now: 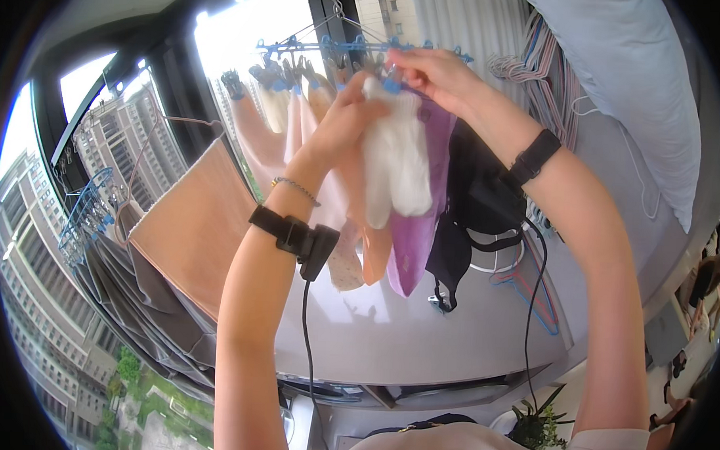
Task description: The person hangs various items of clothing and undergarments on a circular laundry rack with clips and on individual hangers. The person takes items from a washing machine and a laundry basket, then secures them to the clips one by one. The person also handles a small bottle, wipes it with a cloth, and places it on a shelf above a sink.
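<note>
A blue clip hanger (318,45) hangs at the top middle, holding several garments by its clips. My left hand (355,109) grips the top of a white sock pair (401,161), blurred in part, just below the hanger. My right hand (431,70) has its fingers on a blue clip (392,83) at the socks' upper edge; whether the clip is closed on them cannot be told. Behind and beside the socks hang a purple cloth (409,256), an orange cloth (375,255), pale pink cloths (253,132) and a black garment (477,181).
An orange towel (199,219) hangs at left, near dark grey cloth (149,301) on a second blue clip hanger (87,215). Wire hangers (547,65) bunch at right beside a large white pillow (639,74). A pale counter (427,346) lies below; a plant (537,427) stands lower right.
</note>
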`<state>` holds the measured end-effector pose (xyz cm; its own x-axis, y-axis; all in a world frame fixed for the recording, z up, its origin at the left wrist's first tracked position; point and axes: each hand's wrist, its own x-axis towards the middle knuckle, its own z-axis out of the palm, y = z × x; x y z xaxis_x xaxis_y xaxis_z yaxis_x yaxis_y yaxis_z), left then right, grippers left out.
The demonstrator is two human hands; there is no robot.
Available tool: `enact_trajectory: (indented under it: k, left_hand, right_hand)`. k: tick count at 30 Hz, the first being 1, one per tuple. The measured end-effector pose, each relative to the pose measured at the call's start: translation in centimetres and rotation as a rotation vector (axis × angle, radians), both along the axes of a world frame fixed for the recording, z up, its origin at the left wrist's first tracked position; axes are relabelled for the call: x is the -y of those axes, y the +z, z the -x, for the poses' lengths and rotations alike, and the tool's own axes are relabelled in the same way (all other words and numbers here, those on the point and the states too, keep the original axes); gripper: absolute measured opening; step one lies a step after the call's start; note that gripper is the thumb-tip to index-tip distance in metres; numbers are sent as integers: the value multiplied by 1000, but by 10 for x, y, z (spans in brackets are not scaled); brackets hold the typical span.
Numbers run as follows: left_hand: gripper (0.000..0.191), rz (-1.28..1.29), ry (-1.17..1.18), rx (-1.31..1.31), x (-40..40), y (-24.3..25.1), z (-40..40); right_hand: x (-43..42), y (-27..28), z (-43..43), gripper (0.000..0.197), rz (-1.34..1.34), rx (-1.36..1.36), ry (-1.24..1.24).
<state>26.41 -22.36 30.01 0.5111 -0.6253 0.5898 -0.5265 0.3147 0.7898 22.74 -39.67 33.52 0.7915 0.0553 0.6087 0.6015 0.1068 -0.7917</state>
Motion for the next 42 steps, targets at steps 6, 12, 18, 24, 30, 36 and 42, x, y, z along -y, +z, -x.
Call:
enact_trajectory:
  k: [6, 12, 18, 24, 30, 36, 42]
  left_hand:
    - [26, 86, -22, -71, 9, 1, 5]
    - [23, 40, 138, -73, -1, -6, 7]
    - [19, 104, 71, -39, 0, 3, 7]
    - [13, 117, 55, 15, 0, -19, -20]
    - [14, 100, 57, 14, -2, -9, -3]
    - [20, -7, 263, 207, 2, -13, -10]
    - [23, -78, 376, 56, 2, -2, -9]
  right_hand:
    - [8, 3, 7, 23, 82, -59, 8]
    - [20, 4, 6, 28, 138, -46, -323]
    - [7, -23, 1, 27, 227, 442, -1008]
    - [-15, -75, 26, 30, 189, -17, -194]
    - [1, -69, 25, 31, 170, -38, -35]
    - [1, -57, 15, 21, 252, 147, -397]
    - [2, -41, 19, 28, 322, 71, -554]
